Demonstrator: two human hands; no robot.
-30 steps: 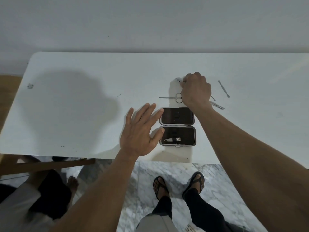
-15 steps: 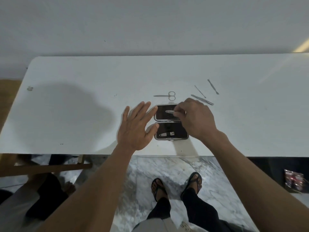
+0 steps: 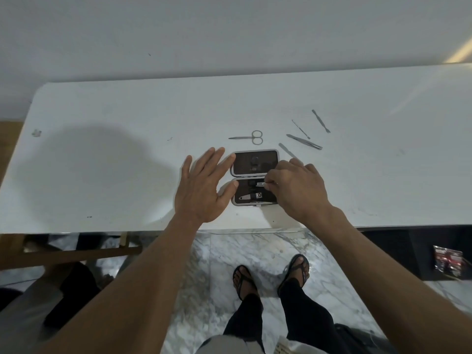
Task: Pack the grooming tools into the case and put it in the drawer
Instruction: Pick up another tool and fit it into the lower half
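An open dark case (image 3: 255,163) with a grey rim lies flat on the white table (image 3: 127,154), near its front edge. A nail clipper (image 3: 251,197) sits in the case's near half. My right hand (image 3: 298,189) pinches a small metal tool (image 3: 261,184) over that near half. My left hand (image 3: 204,190) rests open against the case's left side, fingertips touching its rim. Small scissors (image 3: 251,137) lie just behind the case. Tweezers (image 3: 304,142), a thin pick (image 3: 301,129), a flat pusher (image 3: 321,121) and a file (image 3: 286,150) lie behind my right hand.
The table meets a grey wall at the back. Below its front edge are a marble floor and my sandalled feet (image 3: 270,274). A wooden frame (image 3: 69,254) stands at the lower left, a dark shelf with a small packet (image 3: 448,260) at the lower right.
My right hand took a small metal tool from beside the scissors and carried it toward me, over the far half, then the near half of the case. My left hand stayed by the case.
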